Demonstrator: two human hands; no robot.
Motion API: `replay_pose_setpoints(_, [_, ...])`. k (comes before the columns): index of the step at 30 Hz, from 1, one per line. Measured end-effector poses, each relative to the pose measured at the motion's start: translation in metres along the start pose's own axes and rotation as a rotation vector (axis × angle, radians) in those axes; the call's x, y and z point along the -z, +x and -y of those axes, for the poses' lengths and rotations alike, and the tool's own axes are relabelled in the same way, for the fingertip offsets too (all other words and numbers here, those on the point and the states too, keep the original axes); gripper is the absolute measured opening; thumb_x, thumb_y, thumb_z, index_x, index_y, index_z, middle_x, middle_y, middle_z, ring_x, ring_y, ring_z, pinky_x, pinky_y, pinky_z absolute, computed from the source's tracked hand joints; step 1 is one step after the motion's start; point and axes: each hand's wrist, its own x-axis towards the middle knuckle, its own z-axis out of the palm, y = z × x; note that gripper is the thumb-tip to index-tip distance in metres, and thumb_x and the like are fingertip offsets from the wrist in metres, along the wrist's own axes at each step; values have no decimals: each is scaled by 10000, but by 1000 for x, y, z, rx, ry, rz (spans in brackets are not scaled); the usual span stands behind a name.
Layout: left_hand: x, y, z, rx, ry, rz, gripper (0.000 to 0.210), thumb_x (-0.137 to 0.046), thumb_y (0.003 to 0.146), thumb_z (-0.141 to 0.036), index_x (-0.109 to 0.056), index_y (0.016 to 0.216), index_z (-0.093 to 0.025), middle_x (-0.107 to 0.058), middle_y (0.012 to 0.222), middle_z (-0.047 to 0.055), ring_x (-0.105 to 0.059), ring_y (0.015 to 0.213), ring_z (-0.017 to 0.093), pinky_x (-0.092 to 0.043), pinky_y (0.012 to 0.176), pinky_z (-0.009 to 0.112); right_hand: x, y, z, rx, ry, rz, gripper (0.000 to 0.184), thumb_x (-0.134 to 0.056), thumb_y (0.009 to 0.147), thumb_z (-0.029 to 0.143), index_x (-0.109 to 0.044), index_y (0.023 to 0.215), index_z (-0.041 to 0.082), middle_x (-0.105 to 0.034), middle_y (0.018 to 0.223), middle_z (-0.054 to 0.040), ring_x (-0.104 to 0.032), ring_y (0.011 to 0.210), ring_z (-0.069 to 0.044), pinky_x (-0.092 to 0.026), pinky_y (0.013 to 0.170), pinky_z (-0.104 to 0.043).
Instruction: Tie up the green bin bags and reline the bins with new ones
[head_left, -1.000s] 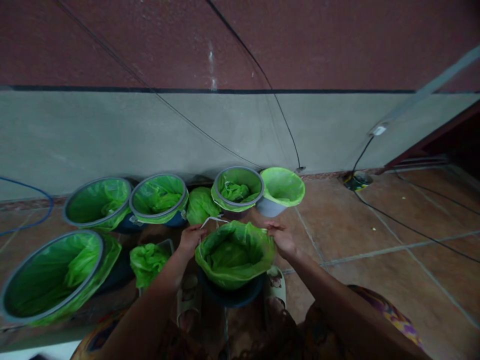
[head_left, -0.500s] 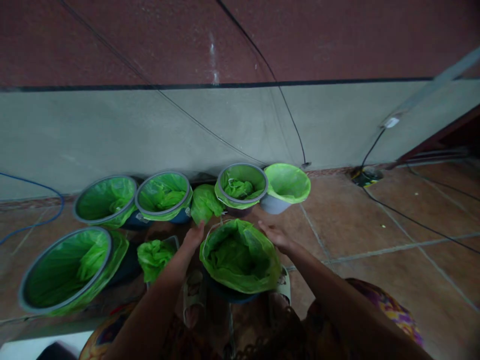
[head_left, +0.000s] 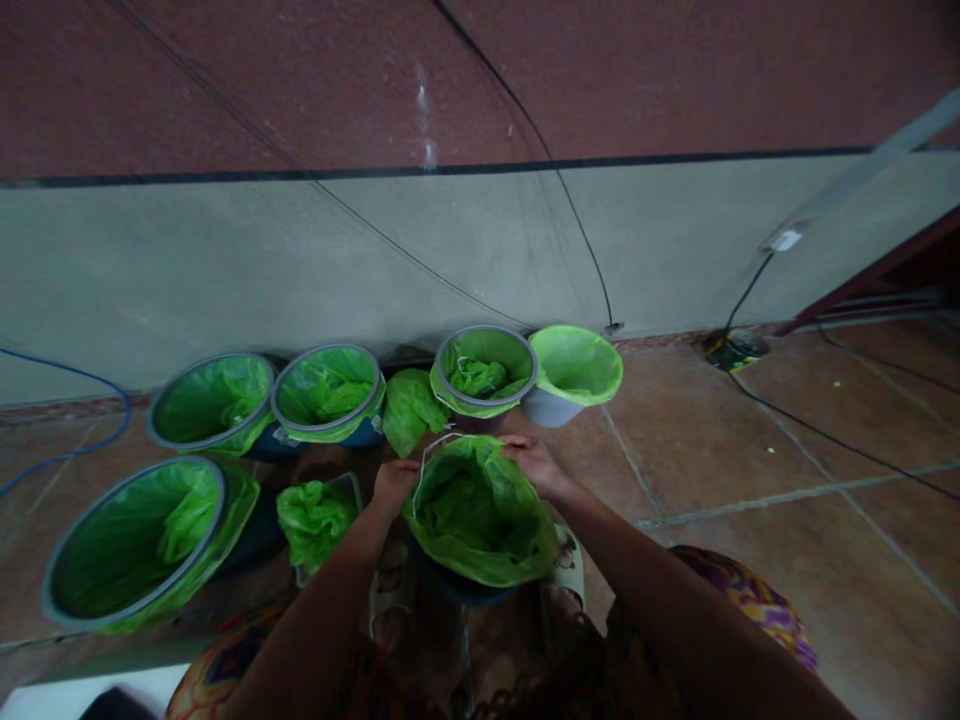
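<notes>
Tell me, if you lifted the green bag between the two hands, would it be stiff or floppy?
Probably floppy: the green bag has soft folds and a wavy edge. It's likely light by itself, since it looks thin and crinkly. It might slump without the dark bin around its lower part.

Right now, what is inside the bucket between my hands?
A green liner is inside the bucket, its folds partly shadowed. It covers the inner walls and bottom; these cannot be seen.

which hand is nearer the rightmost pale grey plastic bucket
Right. The right hand is on the near side of the pale grey plastic bucket, slightly left; the left hand is farther away to the left.
</notes>
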Motion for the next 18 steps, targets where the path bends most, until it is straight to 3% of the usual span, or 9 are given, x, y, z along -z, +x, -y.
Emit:
replay_pose_setpoints(5, [14, 8, -5, -134, 136, -164, 216, -643, 716, -190, -754, 893, -133, -760, 854, 87, -704, 810, 217, -514, 698, 264, 2, -5, 16, 4, 83, -93, 282, -763, 534, 277, -723, 790, 166, -689, 632, 1, -566, 534, -136, -460, 560, -271])
replay_pose_setpoints(9, [24, 3, -16, -293, 184, -263, 313, -518, 777, -108, -748, 987, -132, -761, 962, 90, -701, 870, 203, -514, 794, 271, 11, -11, 32, 66, 111, -153, 336, -787, 528, 335, -709, 807, 164, -694, 651, -11, -581, 543, -142, -480, 569, -279])
replay_pose_setpoints(14, [27, -8, -17, -323, 286, -221, 286, -523, 806, -146, -752, 979, -150, -759, 981, 78, -692, 895, 198, -505, 811, 262, 28, -8, 33, 82, -76, -264, 337, -734, 563, 361, -692, 834, 165, -690, 668, -2, -566, 545, -121, -467, 562, -257])
replay_pose_setpoints(18, [22, -10, -18, -310, 206, -155, 265, -543, 811, -232, -747, 955, -142, -755, 923, 67, -678, 828, 190, -496, 729, 251, 33, -11, 24, 30, -152, -176, 275, -707, 583, 317, -691, 818, 175, -709, 709, -29, -600, 578, -154, -483, 556, -270])
